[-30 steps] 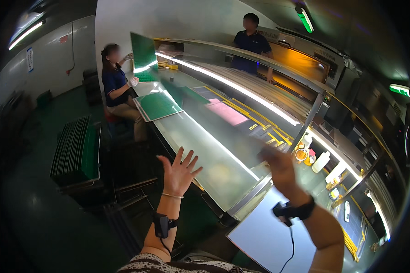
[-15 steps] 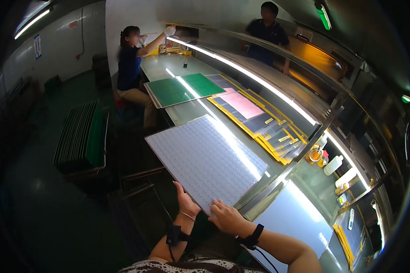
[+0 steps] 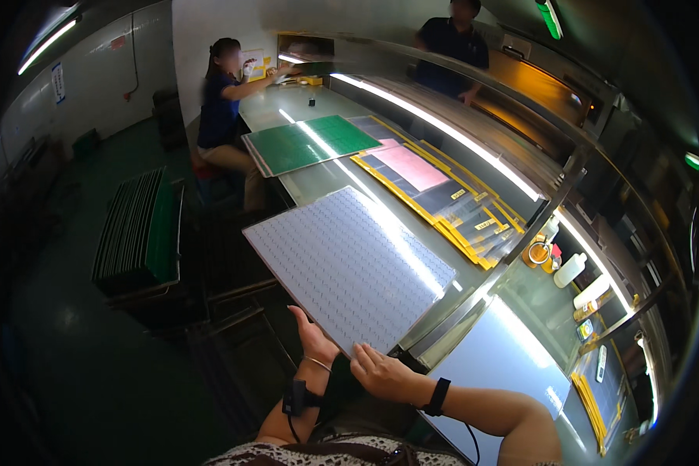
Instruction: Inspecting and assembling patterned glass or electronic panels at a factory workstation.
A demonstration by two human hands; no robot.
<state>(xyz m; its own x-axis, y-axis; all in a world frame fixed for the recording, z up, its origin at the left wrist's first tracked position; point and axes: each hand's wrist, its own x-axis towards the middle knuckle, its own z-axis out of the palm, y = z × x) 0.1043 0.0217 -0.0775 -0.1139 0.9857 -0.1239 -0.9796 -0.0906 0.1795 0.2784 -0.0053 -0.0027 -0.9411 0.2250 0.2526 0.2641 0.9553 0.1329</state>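
A stiff white panel [image 3: 349, 268] with rows of small marks on its glossy face lies tilted in front of me, its far part over the bench. My left hand [image 3: 315, 338] is at its near left edge, thumb up and fingers hidden beneath. At the near corner my right hand [image 3: 382, 371] grips the edge, fingertips on the top face. Beyond the panel, a green panel [image 3: 311, 144] rests on a stack at the bench's left edge. Right of it, a pink sheet [image 3: 408, 166] lies on dark films with yellow borders [image 3: 412, 203].
A plain bluish-white panel [image 3: 493, 373] lies at my right. Bottles [image 3: 569, 269] and an orange-rimmed jar [image 3: 537, 252] stand behind it under a lit shelf rail [image 3: 450, 140]. A rack of green panels [image 3: 136, 229] stands left on the floor. Two people are beyond the bench [image 3: 287, 103].
The white panel has shifted slightly left and up in view, both hands still on it. The seated person at the far end has lowered a raised arm toward the bench.
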